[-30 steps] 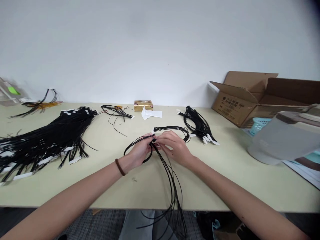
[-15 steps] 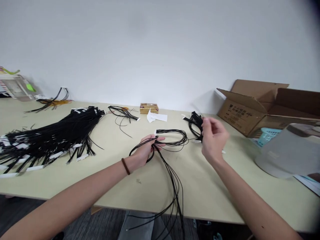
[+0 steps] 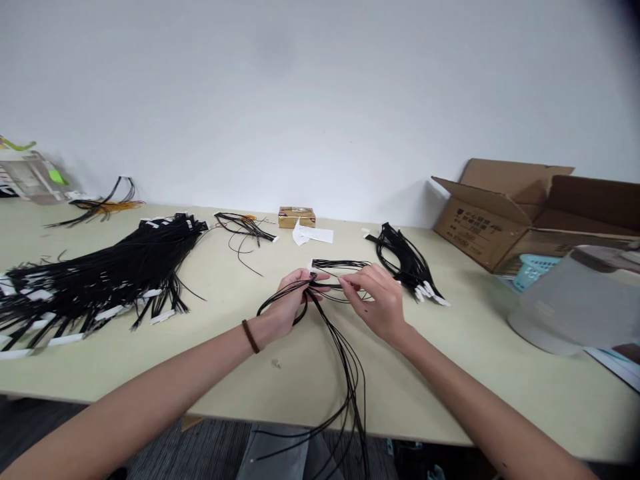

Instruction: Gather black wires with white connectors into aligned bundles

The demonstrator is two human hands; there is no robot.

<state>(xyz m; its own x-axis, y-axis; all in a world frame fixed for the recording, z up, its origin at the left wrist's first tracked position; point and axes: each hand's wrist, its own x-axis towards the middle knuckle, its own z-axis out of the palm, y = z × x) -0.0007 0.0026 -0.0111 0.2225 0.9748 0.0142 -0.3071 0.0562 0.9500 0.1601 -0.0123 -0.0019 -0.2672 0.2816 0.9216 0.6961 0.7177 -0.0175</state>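
The left hand [image 3: 287,303] is closed round a wire bundle [image 3: 345,360] low over the worktop [image 3: 450,373], tails trailing off the near edge. The right hand [image 3: 380,303] pinches a strand beside that grip. It looks like gathering strands together, which calls for a steady left hold. A big wire pile [image 3: 100,273] lies left, a smaller pile [image 3: 407,263] and a cardboard box [image 3: 480,223] right, with a white wall behind.

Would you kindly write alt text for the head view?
The left hand grips a bunch of black wires trailing off a table; the right hand pinches them beside it. A larger wire pile lies left, a cardboard box right.
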